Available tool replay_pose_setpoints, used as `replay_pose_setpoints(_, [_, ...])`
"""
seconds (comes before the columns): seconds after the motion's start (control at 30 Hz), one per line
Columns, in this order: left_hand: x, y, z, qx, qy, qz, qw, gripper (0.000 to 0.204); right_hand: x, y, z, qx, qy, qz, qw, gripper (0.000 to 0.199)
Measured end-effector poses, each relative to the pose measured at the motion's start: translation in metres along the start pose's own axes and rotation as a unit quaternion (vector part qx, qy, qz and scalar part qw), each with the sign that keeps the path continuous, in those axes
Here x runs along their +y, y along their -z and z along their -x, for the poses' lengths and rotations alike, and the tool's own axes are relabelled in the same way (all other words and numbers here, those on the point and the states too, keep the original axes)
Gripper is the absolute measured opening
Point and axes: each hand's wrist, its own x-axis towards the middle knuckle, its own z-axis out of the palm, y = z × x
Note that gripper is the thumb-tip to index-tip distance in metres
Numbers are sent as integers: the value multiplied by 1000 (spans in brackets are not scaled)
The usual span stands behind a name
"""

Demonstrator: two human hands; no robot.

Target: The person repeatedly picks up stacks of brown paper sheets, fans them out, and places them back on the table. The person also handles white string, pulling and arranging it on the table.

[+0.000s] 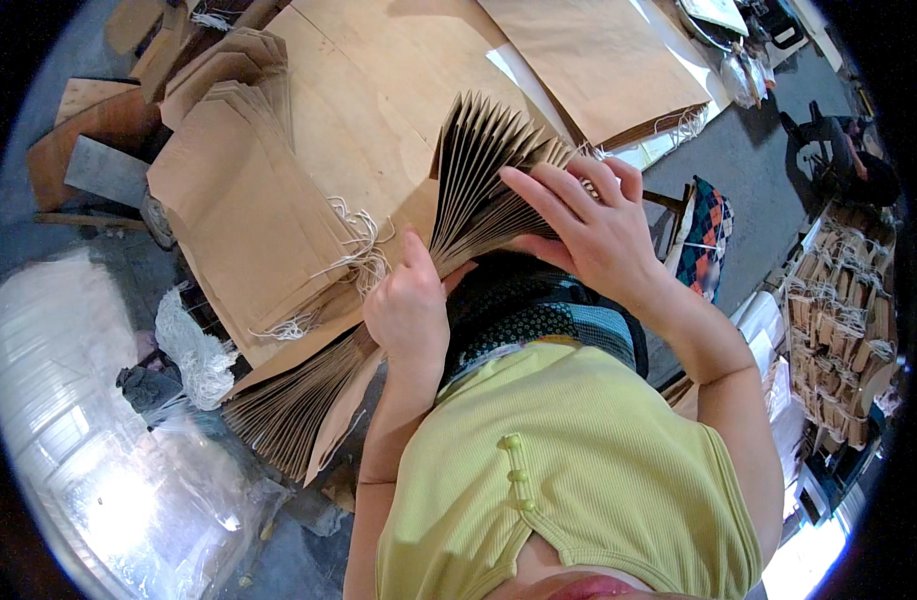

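A thick stack of brown paper bags (483, 190) is fanned out in front of my body, its edges spread like pleats at both ends. My left hand (408, 305) is closed round the narrow middle of this stack, thumb pointing up. At the stack's right end, my right hand (588, 215) curls its fingers over the edges, with the thumb lower down. The lower left end of the stack (293, 415) hangs past the table's near edge. Just left of my left hand lies a pile of flat brown bags (243, 200) with white string handles (363, 245).
Another pile of large brown bags (598, 60) lies on the far right of the wooden table (368, 80). Clear plastic sheeting (108, 470) covers the floor at left, near a bundle of white string (193, 345). Bundled bags with strings (843, 320) stand stacked at right.
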Motion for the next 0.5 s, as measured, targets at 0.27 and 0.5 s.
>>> replay_pose_setpoints(0.27, [-2,-2,-1,16,2,-2,1000,57,5,-3,-10,3,30,-35,999,44])
replay_pose_setpoints(0.5, [-2,-3,2,4,6,-35,999,63,9,-5,-14,-24,61,-47,997,46])
